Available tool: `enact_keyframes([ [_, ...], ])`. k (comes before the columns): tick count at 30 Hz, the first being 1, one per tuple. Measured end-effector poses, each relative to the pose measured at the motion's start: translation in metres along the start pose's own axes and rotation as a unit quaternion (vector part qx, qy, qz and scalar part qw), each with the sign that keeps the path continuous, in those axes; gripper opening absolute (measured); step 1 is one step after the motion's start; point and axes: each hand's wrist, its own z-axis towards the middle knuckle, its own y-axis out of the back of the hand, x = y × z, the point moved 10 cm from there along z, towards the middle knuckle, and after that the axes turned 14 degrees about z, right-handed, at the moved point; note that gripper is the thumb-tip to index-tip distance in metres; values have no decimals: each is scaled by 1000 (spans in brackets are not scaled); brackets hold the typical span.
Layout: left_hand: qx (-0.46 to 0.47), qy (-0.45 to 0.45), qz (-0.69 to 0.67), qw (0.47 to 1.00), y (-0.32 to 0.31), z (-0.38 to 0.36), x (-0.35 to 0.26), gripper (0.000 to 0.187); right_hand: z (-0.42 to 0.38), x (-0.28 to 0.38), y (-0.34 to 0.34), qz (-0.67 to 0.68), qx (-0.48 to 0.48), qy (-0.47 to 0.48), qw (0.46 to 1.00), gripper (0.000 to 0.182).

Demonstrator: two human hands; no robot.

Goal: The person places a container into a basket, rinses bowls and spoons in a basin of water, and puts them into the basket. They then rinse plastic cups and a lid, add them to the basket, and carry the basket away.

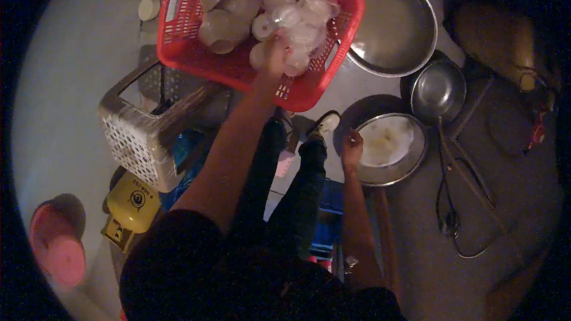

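My left hand [275, 58] reaches into a red plastic basket [238, 77], among clear, round plastic containers [303, 21] piled on its right side. Its fingers are blurred and partly lost among them, and I cannot tell whether they grip one. Larger cloudy, rounded vessels [223, 27] fill the basket's left side. Lower down, my right hand [352, 148] has its fingers curled at the left rim of a metal basin [383, 175]. A pale, whitish round area [388, 138] shows inside that basin.
A large metal pot [389, 24] of cloudy liquid stands right of the basket, with a smaller metal bowl [439, 90] below it. A dark cable [443, 190] lies on the floor at right. On the left are a perforated plastic stool [134, 137], a yellow gas cylinder [135, 203] and a pink object [59, 246].
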Motion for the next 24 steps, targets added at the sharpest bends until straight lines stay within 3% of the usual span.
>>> enact_keyframes([
  [1, -16, -102, 153, 983, 9, -1, -6, 25, -1, -13, -4, 19, 10, 2, 1000, 32],
  [3, -30, -200, 301, 932, 19, -13, -25, 25, -3, -29, -10, 38, 22, 4, 999, 32],
  [4, 34, -68, -134, 988, 30, -16, -3, 24, -4, -35, -12, 49, 26, 3, 998, 31],
  [5, 76, -1, -346, 935, 28, -17, 1, 27, -5, -37, -14, 59, 31, 2, 998, 31],
  [6, 89, 80, -541, 833, 25, -19, 6, 31, -6, -36, -14, 59, 33, 2, 998, 31],
  [7, 6, 260, -526, 810, 25, -27, 38, 30, -8, -40, -14, 70, 31, -20, 997, 30],
  [9, -76, 433, -490, 753, 10, -42, 88, 30, -11, -38, -11, 78, 29, -44, 996, 29],
  [11, 69, 324, -475, 815, -32, -10, 114, 19, -13, -32, -12, 111, 47, -75, 990, 29],
  [12, 68, 324, -475, 815, -17, -15, 94, 19, -13, -27, -10, 110, 48, -75, 990, 29],
  [13, 198, 166, -93, 962, 0, -10, 54, 18, -12, -20, -9, 72, 51, -66, 994, 29],
  [14, 257, 77, 114, 957, -5, -11, 45, 17, -13, -15, -9, 34, 53, -56, 996, 29],
  [15, 285, -27, 311, 906, -15, -12, 45, 17, -12, -15, -11, 35, 53, -55, 996, 29],
  [16, 245, -63, 181, 950, -23, -6, 41, 18, -12, -21, -12, 51, 41, -84, 994, 29],
  [18, 201, -100, 48, 973, -18, -2, 14, 20, -12, -26, -12, 68, 28, -115, 991, 28],
  [19, 178, 42, -200, 963, 1, -2, -21, 27, -12, -23, -13, 82, 33, -106, 990, 28],
  [20, 140, 182, -432, 872, 10, -4, -49, 34, -12, -19, -14, 96, 37, -97, 990, 29],
  [22, 172, 170, -404, 882, 10, 28, -96, 33, -9, -1, -12, 35, 49, -85, 995, 28],
  [24, 194, 237, -519, 798, -4, 43, -127, 26, -6, 2, -15, -23, 61, -73, 995, 28],
])
